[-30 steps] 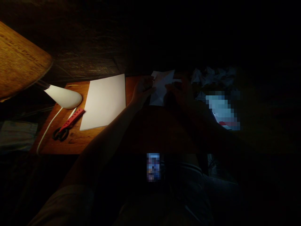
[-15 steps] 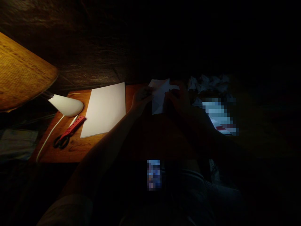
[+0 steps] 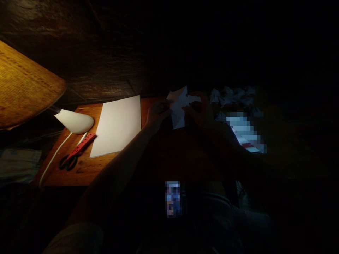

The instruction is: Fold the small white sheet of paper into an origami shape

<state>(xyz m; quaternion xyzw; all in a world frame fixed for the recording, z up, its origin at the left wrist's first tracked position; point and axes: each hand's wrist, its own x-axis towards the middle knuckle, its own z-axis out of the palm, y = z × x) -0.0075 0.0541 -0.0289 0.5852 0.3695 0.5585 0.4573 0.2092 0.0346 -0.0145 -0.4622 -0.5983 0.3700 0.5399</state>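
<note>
A sheet of white paper with folds and pointed corners (image 3: 179,109) is held up over the dim middle of the table. My left hand (image 3: 159,111) pinches its left edge, fingers closed. On the opposite side my right hand (image 3: 197,111) grips the same folded paper, with a narrow flap showing above its fingers. Deep shadow hides most of both hands' fingers. Left of my left forearm lies a stack of plain white paper (image 3: 119,125), brightly lit.
A lamp with a yellow shade (image 3: 26,86) and white base (image 3: 76,121) stands at the left of the wooden table (image 3: 87,174). Scissors with black handles and a red sheath (image 3: 79,150) lie below it. Several folded paper pieces (image 3: 231,96) and a lit, blurred-out screen (image 3: 246,132) are at the right.
The folded paper has tilted and turned slightly between my hands, its top point shifting left. My right fingers have moved a little left across it. The view has shifted slightly.
</note>
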